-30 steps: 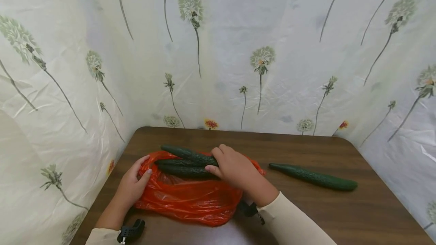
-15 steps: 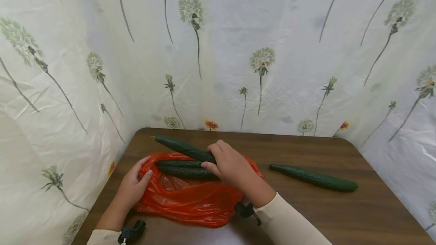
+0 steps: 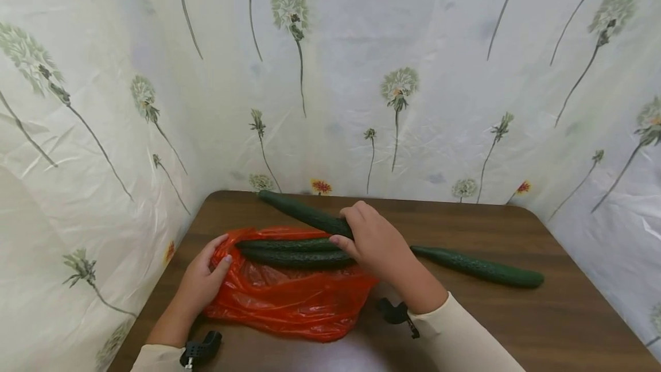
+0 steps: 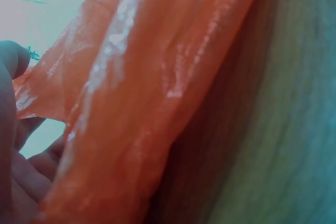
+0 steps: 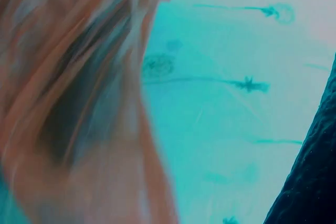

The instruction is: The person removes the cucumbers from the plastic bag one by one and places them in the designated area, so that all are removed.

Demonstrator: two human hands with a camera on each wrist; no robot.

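Observation:
My right hand [image 3: 379, 245] grips a dark green cucumber [image 3: 299, 210] by its near end, lifted above the red plastic bag [image 3: 289, 306] and slanting up to the left. Two more cucumbers [image 3: 294, 259] lie side by side in the bag's mouth. At the left, my left hand [image 3: 201, 283] pinches the bag's rim between thumb and fingers; the left wrist view shows the thin red film [image 4: 131, 93] running from them. In the right wrist view, the held cucumber [image 5: 315, 166] appears as a dark shape at the right edge, and the bag [image 5: 89, 187] fills the left side.
Another cucumber [image 3: 480, 267] lies on the brown wooden table [image 3: 465, 326], right of the bag. Behind and at both sides hangs a pale sheet [image 3: 341, 73] printed with dandelions. Each wrist carries a small black device [image 3: 201, 348].
The right hand has raised the cucumber from the bag, then moved it to the right. The left hand has stayed on the bag's rim.

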